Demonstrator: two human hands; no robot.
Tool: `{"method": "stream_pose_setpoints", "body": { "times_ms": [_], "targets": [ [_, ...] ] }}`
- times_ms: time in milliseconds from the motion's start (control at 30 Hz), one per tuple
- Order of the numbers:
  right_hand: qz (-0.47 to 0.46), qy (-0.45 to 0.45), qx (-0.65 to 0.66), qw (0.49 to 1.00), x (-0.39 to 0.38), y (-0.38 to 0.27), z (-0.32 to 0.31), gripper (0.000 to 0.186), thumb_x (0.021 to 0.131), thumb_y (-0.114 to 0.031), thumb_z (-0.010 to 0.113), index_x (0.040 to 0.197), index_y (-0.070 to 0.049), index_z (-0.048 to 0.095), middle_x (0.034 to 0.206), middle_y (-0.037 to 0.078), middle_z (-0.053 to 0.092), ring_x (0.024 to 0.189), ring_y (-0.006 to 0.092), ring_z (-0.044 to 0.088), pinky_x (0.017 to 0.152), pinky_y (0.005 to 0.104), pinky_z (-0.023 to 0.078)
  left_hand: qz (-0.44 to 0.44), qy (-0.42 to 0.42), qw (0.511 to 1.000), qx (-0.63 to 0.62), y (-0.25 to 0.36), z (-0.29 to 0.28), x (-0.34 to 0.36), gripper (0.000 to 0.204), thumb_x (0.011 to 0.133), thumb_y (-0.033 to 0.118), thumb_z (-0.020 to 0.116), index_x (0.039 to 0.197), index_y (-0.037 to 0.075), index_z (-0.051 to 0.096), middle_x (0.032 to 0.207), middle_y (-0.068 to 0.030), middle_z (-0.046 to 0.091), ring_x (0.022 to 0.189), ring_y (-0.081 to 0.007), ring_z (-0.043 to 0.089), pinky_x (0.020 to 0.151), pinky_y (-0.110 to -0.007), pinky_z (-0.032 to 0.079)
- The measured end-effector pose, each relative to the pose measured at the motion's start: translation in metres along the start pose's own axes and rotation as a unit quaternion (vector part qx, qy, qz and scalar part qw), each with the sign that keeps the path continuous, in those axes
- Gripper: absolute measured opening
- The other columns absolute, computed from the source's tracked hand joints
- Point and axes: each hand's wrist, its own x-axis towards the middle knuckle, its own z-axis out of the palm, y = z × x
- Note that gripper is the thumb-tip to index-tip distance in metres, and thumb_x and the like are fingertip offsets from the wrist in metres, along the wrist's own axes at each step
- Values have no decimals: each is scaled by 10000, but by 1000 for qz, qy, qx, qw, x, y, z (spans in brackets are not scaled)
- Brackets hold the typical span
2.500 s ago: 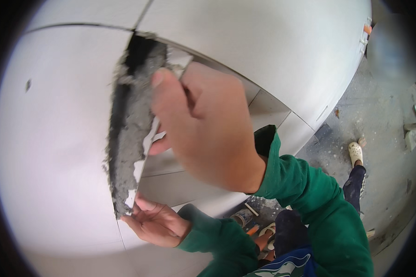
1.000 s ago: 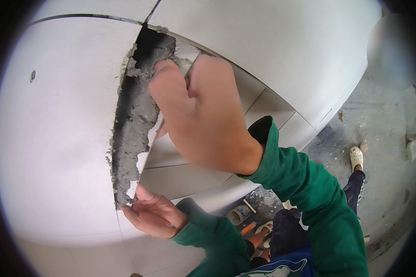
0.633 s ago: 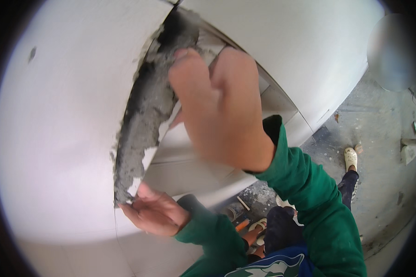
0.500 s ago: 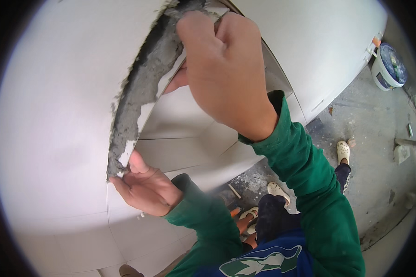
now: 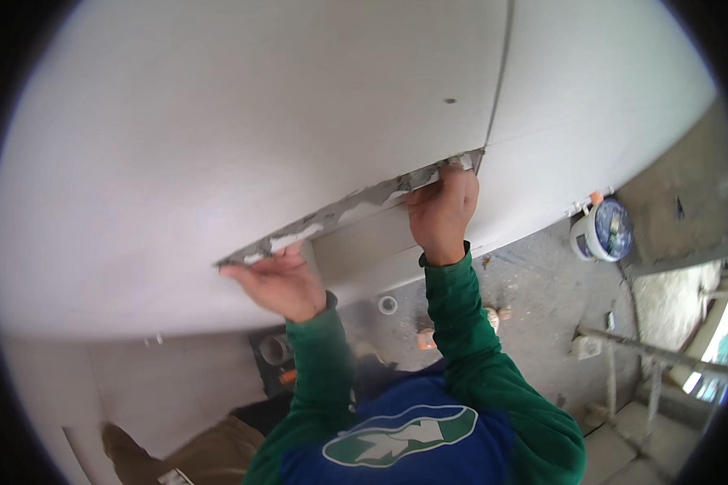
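Observation:
A long, narrow white tile strip (image 5: 349, 207) carries rough grey mortar along its visible side, with patches of bare white. It slants up to the right along the edge of a box-shaped recess (image 5: 360, 246) in the white tiled wall (image 5: 218, 145). My left hand (image 5: 281, 284) is closed on its lower left end, the thumb at the very tip. Near the upper right end my right hand (image 5: 449, 212) grips it, knuckles turned up and fingertips partly hidden behind the strip. Whether the strip touches the wall is hard to tell.
A white bucket (image 5: 581, 241) with bluish contents stands on the grey, spotted floor (image 5: 534, 283) at right. A bar frame (image 5: 655, 343) is farther right. Below my left arm lie a dark tray (image 5: 260, 339) and a round container (image 5: 276, 350). Brown trousers (image 5: 206, 453) show at lower left.
The strip has gone from steep and close to me to a shallower slant, farther off by the recess. Both hands moved with it, keeping their hold. My view has shifted too.

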Motion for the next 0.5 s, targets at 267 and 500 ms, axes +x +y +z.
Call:
{"method": "stream_pose_setpoints", "body": {
  "times_ms": [267,500],
  "targets": [
    [116,-165,255,946,-4,-25,-15,399,975,-304,359,1285,-71,455,1196,108,595,1038,277,614,798,461,559,-15,149,988,-36,5,15,-6,493,956,570,406,1129,122,518,951,8,586,771,-149,534,720,-333,471],
    [102,-103,443,885,-5,-25,6,425,954,-293,356,1281,-48,473,1259,127,561,1142,291,550,929,486,472,-122,145,976,-110,11,-20,11,516,923,634,410,1110,162,505,1055,12,552,947,-155,492,842,-413,425]
  ]
}}
